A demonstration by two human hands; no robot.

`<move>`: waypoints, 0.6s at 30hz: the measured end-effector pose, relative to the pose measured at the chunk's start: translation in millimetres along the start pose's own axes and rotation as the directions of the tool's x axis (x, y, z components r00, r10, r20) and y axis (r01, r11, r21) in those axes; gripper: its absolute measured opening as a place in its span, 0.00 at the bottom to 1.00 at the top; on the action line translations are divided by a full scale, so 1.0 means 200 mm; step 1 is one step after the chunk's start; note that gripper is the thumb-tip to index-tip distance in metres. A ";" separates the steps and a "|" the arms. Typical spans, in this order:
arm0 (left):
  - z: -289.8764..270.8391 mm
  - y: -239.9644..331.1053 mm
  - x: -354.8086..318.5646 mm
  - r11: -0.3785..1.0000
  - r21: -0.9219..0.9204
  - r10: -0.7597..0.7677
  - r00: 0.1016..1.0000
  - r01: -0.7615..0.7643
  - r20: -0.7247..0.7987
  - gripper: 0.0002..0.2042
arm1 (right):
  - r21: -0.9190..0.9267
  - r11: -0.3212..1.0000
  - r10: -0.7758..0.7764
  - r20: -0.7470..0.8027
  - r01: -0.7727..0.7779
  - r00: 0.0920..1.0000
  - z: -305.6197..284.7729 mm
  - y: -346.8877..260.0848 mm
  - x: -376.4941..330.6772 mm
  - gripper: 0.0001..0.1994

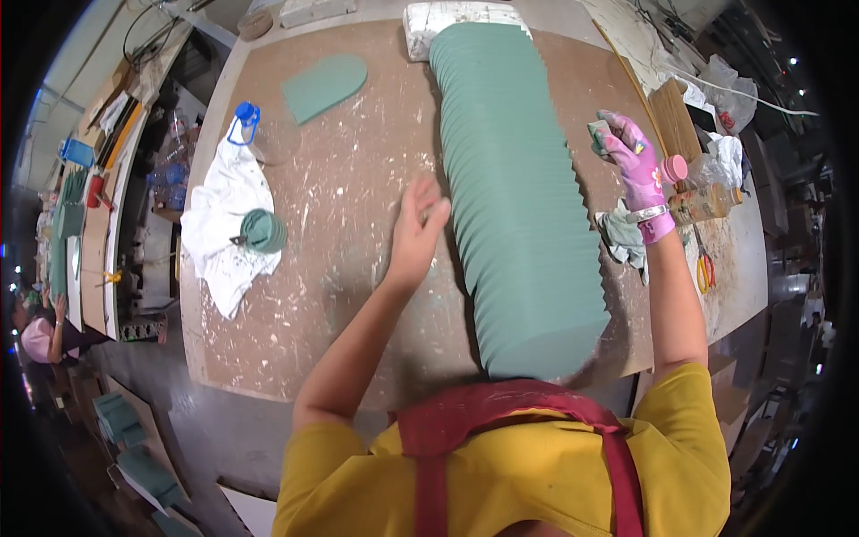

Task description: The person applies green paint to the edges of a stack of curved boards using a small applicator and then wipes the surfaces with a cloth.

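Note:
A long row of overlapping green sheets with rounded ends (523,197) runs down the table toward my body, fanned like shingles. My left hand (420,219) is bare and hovers just left of the row, slightly blurred, its fingers loosely apart and nothing visible in them. Over the right side of the table, my right hand (633,166) wears a pink patterned glove and has its fingers closed on a small green-stained pad (601,139). That hand is clear of the row. The far end of the sheets rests against a white block (461,22).
A single green sheet (327,87) lies at the far left. Nearer are a white cloth (228,192), a green-coated cup (263,231) and a blue-capped bottle (246,116). A rag (622,234), scissors (706,268) and a bottle (702,206) lie at the right.

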State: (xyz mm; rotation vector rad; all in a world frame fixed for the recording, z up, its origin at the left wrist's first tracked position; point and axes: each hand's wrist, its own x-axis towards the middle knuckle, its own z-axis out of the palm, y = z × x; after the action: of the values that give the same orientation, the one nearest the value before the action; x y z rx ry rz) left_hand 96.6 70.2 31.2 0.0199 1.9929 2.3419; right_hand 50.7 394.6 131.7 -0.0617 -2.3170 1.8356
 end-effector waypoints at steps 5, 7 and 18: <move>-0.01 0.03 -0.57 0.954 0.143 -0.288 0.936 0.263 0.202 0.39 | -0.184 0.983 0.033 0.200 0.004 0.979 0.40 -0.26 -0.28 0.23; 0.02 0.00 -0.73 0.934 0.244 -0.320 0.914 0.260 0.251 0.42 | -0.333 0.919 -0.044 0.441 0.209 0.896 0.68 -0.41 -0.44 0.26; -0.07 -0.06 -0.84 0.794 0.466 0.188 0.887 -0.391 0.423 0.38 | -0.033 0.809 -0.314 0.820 0.587 0.478 1.89 -0.05 -0.83 0.13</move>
State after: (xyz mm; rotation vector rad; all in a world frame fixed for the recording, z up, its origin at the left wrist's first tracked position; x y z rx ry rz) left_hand 263.2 48.5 22.2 0.7826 2.4987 1.6357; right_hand 149.6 3.8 39.7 1.4960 -2.6954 1.2924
